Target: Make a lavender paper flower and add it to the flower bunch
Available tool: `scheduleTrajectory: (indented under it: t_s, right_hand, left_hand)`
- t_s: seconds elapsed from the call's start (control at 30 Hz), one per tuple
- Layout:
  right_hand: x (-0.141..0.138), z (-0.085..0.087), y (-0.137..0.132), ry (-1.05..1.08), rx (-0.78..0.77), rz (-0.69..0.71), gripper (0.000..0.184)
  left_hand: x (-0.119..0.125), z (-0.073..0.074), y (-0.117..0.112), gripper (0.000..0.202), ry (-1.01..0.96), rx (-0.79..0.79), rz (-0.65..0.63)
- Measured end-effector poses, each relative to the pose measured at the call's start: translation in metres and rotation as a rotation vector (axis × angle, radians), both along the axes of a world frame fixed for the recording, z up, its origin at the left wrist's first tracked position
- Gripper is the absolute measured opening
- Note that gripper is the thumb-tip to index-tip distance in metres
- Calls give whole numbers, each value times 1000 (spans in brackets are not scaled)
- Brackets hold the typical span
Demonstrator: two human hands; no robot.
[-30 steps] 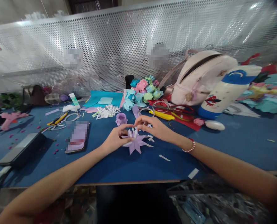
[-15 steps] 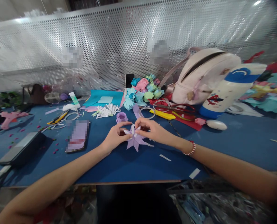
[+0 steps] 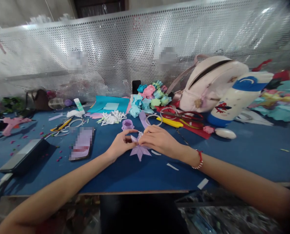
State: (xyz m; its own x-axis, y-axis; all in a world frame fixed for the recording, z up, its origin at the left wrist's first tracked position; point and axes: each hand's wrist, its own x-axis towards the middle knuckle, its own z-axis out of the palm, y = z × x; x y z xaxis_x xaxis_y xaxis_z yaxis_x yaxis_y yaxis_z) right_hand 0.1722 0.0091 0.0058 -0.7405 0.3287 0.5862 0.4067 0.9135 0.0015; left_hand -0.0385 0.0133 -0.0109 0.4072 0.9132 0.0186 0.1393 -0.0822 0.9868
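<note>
Lying at the far left of the blue tabletop (image 3: 125,178), a pink glue gun (image 3: 11,125) sits among tiny magenta bits. Nearer the front edge rests a dark, flat rectangular power bank (image 3: 25,156) with a white cable plugged in. Farther back to its right are a yellow-and-black cutter (image 3: 62,125) and a white-and-green glue stick (image 3: 78,105). A smartphone with a lilac, blurred-out screen (image 3: 82,143) lies next, just left of the person's hands. Behind it, teal paper sheets (image 3: 121,103) lie by a heap of thin white paper scraps (image 3: 112,117).

The left hand (image 3: 120,145) pinches the left side of a pointed lilac paper star (image 3: 140,153), its thumb on top and its index finger curving around the far side. Just beyond stands a short lilac paper ring (image 3: 127,124). The star is near the middle of the tabletop, between both hands. The right hand (image 3: 160,139) has its fingertips bunched at the star's centre; whether they grip anything there cannot be told.

Rightward come a bright yellow cutter (image 3: 169,122), narrow white paper strips (image 3: 172,166), a pale pink fabric backpack (image 3: 208,87), a rounded white mouse (image 3: 225,133) and a cream-and-blue bottle (image 3: 240,97).
</note>
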Motion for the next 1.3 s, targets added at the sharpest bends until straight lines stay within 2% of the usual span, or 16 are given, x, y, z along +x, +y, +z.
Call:
scheduleTrajectory:
  t_s: [0.17, 0.4, 0.6, 0.73, 0.93, 1.3]
  right_hand:
    - [-2, -1, -2, -45, -64, -10, 17]
    - [-4, -8, -2, -139, 125, -72, 20]
    - [-5, -8, -2, -156, 214, -65, 23]
    - [-5, -9, 1, -126, 247, -49, 20]
    - [-4, -12, 4, -112, 241, -79, 17]
    - [-9, -12, 4, -129, 265, -114, 20]
  left_hand:
    - [1, -2, 0, 56, 3, 3, -16]
    - [4, -5, -1, 56, -49, -19, 34]
    - [5, -8, -1, 66, -120, -54, 76]
    - [4, -5, -2, 66, -168, -109, 96]
    - [3, -2, -2, 66, -199, -161, 148]
    - [3, -6, -1, 69, -224, -153, 145]
